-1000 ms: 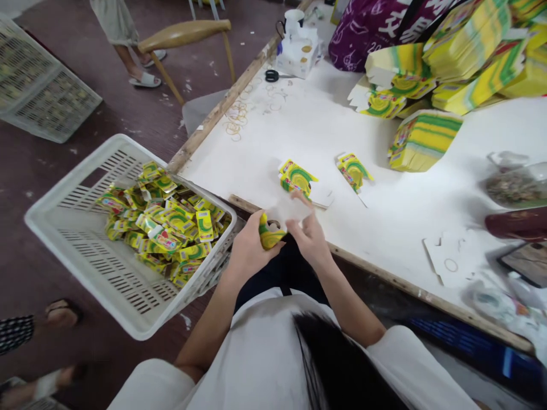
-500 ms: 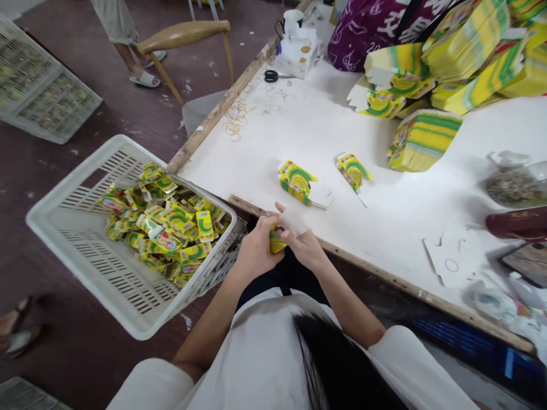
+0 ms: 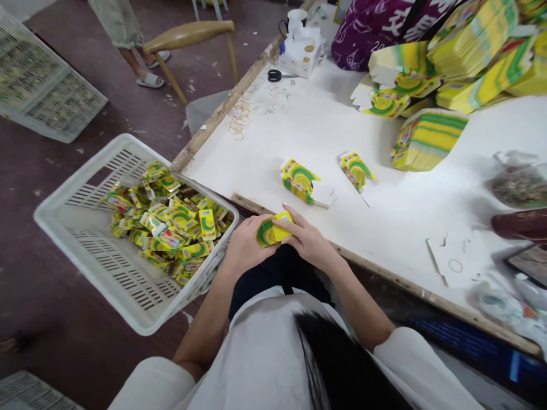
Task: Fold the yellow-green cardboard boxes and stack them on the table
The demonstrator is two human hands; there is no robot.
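A small yellow and green carton is held between both hands, just off the table's near edge. My left hand wraps its left end, and my right hand grips its right end. Just beyond them on the white table lie a small stack of flat cartons and a single flat carton. To the left, a white plastic crate stands with many folded cartons heaped inside.
Bundles of flat cartons are piled at the back right beside a purple bag. Rubber bands and scissors lie on the far left part. A wooden chair stands beyond the crate, near another person's legs.
The carton has turned so its printed yellow and green face shows between my hands. The whitish piece by my right fingers no longer shows. The view has shifted slightly.
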